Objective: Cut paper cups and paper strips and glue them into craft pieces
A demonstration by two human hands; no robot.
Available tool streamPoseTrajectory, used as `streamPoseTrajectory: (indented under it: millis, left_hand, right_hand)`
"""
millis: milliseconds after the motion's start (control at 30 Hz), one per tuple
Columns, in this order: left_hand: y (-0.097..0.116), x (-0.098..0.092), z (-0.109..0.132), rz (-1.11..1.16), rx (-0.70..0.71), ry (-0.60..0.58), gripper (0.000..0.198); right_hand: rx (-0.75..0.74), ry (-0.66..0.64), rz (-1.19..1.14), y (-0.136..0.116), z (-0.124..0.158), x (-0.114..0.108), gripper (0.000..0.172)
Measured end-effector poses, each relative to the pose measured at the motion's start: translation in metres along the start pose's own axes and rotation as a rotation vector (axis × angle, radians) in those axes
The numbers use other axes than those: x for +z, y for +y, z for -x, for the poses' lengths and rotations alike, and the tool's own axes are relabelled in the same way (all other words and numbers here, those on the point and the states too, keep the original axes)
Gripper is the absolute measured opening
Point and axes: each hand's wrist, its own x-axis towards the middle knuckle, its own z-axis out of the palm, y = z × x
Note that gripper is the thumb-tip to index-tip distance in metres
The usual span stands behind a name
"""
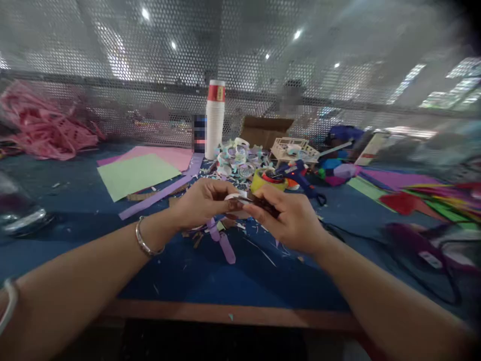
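Note:
My left hand (205, 203) is closed, with a small white paper piece (233, 197) pinched between thumb and fingers. Meeting it from the other side, my right hand (291, 215) is closed around a dark tool (265, 203). The tool's thin tip reaches the white piece; its exact kind is mostly hidden by my fingers. Below the hands, purple paper strips (226, 248) and small scraps lie on the blue tabletop (240, 283). Just behind my right hand are a roll of yellow tape (267, 181) and a blue glue gun (298, 175).
A stack of paper cups (215, 120) stands at the back beside a heap of white cut-outs (240, 160). A small cream rack (293, 149) is to their right. Green paper (139, 175) lies left, pink shredded strips (48, 123) far left. A black cord (361, 233) runs along the right.

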Motion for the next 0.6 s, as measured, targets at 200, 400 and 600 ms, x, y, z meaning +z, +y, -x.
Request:
streamPoseTrajectory:
  millis: [200, 400, 600]
  left_hand:
    - [0.002, 0.002, 0.002, 0.031, -0.048, 0.008, 0.019]
    - [0.006, 0.003, 0.001, 0.015, -0.106, 0.015, 0.013]
    - [0.019, 0.007, 0.004, -0.062, -0.154, 0.04, 0.012]
  right_hand:
    - [0.002, 0.024, 0.007, -0.003, -0.002, 0.0, 0.03]
    - [0.039, 0.027, 0.013, -0.005, -0.002, 0.0, 0.032]
    - [0.077, 0.02, 0.014, -0.006, -0.002, 0.001, 0.032]
